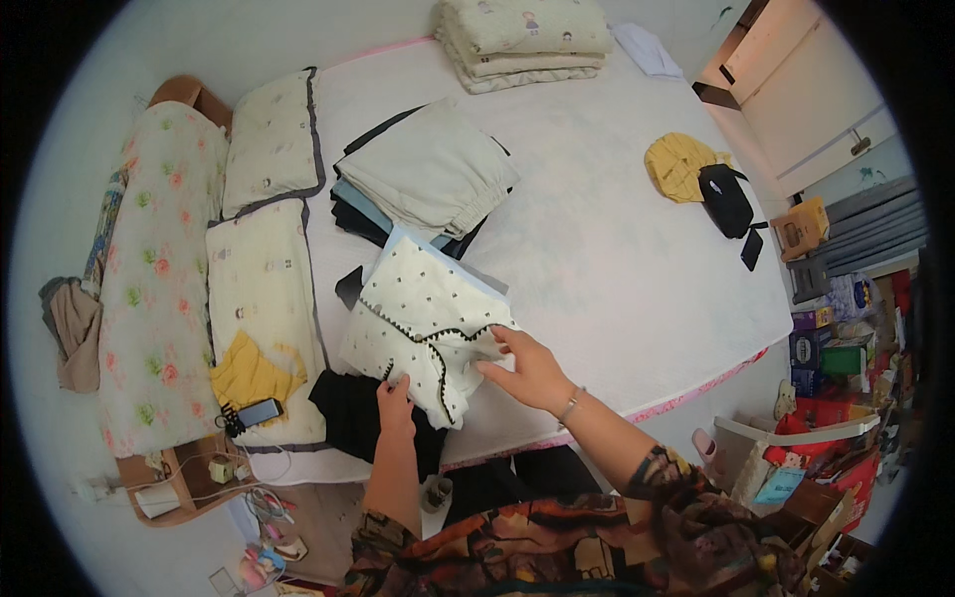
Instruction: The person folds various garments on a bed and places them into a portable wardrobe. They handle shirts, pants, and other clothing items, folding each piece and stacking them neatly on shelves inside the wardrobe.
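Note:
A white dotted garment with black scalloped trim [425, 291] lies partly folded on the bed, over light blue and grey cloth. My left hand [395, 403] pinches its lower left edge near a strip of black trim. At its right edge is my right hand [522, 369], thumb and fingers apart, fingertips touching the fabric; whether it grips any cloth is unclear. Beyond lies a stack of folded clothes topped by pale trousers with an elastic waist [433, 168]. A black garment [347, 418] lies under and beside my left hand.
Two pillows [257, 261] and a yellow cloth [250, 373] with a phone [260, 413] are at the left. Folded quilts [526, 45] sit at the far edge. A yellow garment [675, 168] and black pouch [724, 201] lie at the right on the bed sheet [634, 298].

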The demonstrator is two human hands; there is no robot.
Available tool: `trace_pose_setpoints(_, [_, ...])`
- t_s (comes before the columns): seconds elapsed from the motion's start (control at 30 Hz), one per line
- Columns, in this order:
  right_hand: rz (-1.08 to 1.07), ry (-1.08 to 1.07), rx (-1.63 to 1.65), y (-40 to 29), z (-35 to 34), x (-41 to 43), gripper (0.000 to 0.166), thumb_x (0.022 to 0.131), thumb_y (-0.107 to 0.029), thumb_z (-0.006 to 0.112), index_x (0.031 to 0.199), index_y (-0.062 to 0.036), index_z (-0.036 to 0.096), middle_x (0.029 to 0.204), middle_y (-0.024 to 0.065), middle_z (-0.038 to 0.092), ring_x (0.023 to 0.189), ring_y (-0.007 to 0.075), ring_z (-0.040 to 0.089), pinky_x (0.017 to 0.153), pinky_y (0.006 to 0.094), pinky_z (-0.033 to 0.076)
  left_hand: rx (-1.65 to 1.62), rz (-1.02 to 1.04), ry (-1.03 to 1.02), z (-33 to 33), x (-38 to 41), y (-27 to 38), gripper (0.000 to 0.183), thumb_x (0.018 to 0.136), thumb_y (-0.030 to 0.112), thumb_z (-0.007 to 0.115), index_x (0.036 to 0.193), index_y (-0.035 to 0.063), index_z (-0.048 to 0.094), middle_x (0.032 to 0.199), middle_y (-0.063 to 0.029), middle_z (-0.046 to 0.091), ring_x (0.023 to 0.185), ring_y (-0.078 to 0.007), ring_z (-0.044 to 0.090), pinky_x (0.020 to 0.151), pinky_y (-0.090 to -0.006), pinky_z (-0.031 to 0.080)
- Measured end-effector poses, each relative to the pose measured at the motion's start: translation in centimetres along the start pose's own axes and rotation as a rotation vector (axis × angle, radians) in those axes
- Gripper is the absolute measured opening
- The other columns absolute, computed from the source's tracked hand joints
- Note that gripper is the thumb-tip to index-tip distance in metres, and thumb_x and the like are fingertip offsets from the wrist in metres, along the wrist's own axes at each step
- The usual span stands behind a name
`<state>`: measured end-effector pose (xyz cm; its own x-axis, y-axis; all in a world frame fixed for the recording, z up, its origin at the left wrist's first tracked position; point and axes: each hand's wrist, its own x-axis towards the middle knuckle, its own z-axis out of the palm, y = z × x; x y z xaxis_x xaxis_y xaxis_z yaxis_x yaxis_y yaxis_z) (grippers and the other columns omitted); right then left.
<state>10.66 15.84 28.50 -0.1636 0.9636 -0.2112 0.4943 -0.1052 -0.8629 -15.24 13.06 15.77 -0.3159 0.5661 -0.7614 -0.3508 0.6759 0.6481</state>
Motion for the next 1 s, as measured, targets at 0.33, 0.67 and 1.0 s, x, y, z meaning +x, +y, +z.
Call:
trace_pose_setpoints(0.33, [-0.035, 0.015, -0.263, 5.6, 2.8, 11.6, 0.093, 0.073, -0.046, 0.073, 0.137, 0.008, 0.032, 0.139, 0.0302, 0.036, 0.13, 0.0406, 0.036, 0.107, 0.0417, 0.033, -0.021, 0.006, 0.223, 3.6, 3.2, -0.4, 0.07, 0.083, 0.025, 0.072, 0.134, -0.0056, 0.035, 0.128, -0.0193, 0.05, 0.11, -0.0299, 0.055, 0.088, -0.0438, 0.049])
trace_pose_setpoints(0.67, [0.204, -0.215, -0.491, 10.4, 6.5, 20.1, 0.12, 0.06, -0.061, 0.076, 0.144, 0.0045, 0.019, 0.145, 0.0269, 0.03, 0.136, 0.0369, 0.03, 0.111, 0.0444, 0.028, 0.504, 0.136, 0.458, 2.9, 7.3, -3.1, 0.083, 0.072, 0.027, 0.081, 0.13, -0.0085, 0.033, 0.131, -0.0229, 0.042, 0.114, -0.0327, 0.05, 0.091, -0.0409, 0.045])
trace_pose_setpoints(1.0, [0.29, -0.426, -0.467, 14.3, 7.3, 24.1, 0.127, 0.055, -0.061, 0.077, 0.147, 0.0007, 0.015, 0.142, 0.0232, 0.036, 0.131, 0.0343, 0.039, 0.106, 0.038, 0.036, -0.057, 0.058, 0.329, 3.7, 7.2, -3.6, 0.092, 0.084, 0.039, 0.069, 0.146, 0.0055, 0.011, 0.136, -0.0187, 0.04, 0.113, -0.0288, 0.05, 0.089, -0.0411, 0.047])
